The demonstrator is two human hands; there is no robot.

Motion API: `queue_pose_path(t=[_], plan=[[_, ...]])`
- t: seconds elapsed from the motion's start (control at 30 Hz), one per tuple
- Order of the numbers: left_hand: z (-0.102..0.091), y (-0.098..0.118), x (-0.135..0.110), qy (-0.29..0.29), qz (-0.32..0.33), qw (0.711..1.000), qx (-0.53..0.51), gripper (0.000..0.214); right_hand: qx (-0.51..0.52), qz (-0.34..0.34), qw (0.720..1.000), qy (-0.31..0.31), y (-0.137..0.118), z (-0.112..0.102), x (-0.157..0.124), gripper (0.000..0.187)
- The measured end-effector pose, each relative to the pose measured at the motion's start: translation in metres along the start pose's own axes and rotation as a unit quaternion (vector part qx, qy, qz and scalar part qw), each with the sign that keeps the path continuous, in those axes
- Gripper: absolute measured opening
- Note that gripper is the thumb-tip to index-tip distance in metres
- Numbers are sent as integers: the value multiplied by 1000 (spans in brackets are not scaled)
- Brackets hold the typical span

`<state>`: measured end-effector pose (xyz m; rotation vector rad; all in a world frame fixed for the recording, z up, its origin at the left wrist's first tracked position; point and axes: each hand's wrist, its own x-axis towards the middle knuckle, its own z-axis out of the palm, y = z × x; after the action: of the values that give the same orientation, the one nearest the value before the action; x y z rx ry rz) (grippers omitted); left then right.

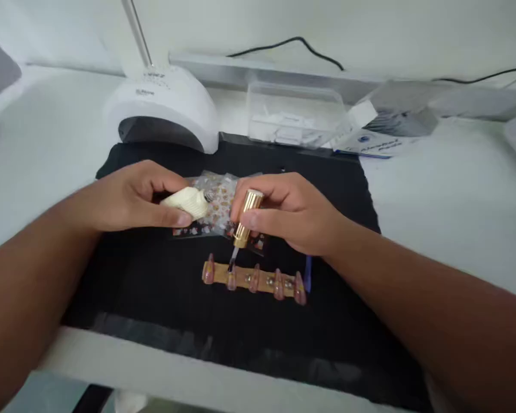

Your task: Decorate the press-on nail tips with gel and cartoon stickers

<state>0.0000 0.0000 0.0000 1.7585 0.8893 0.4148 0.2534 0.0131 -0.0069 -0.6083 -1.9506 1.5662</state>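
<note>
My right hand [286, 212] pinches the gold cap of a nail polish brush [248, 215], its bristles pointing down at the second false nail [231, 280] from the left. Several pinkish, see-through false nails stand in a row on a tan strip [241, 276], with small silvery studs between some of them. In my left hand [141, 198] is a cream-coloured, ridged polish bottle [187, 202], held on its side between thumb and fingers. Behind the hands lie clear sticker sheets [218, 198] with small printed shapes, partly covered by my right hand.
A black mat [155, 287] covers the middle of the white table. At its back stand a white nail lamp [167, 103], a clear plastic box [294, 115] and an open alcohol pads carton [374, 140]. A blue stick [308, 274] lies by the strip's right end.
</note>
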Motion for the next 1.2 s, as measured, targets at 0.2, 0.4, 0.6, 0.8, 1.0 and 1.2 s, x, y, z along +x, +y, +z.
queue_pose_path(t=[0.2,0.4,0.6,0.8,1.0,1.2], plan=[[1,-3,-1,1,22,1000,3,12,54,11,998,24,2,-4,0,13],[1,-2,0,-5,33,999,-5,8,80,20,997,-14,1,-1,-3,12],[2,0,-1,1,26,999,18,13,107,19,994,-3,6,-7,-2,9],[5,3,-2,2,24,998,50,26,202,-56,973,101,14,-17,2,13],[8,4,0,-17,43,997,70,32,199,-95,946,239,15,-16,3,17],[9,5,1,-16,46,996,70,32,202,-86,951,219,14,-13,2,18]])
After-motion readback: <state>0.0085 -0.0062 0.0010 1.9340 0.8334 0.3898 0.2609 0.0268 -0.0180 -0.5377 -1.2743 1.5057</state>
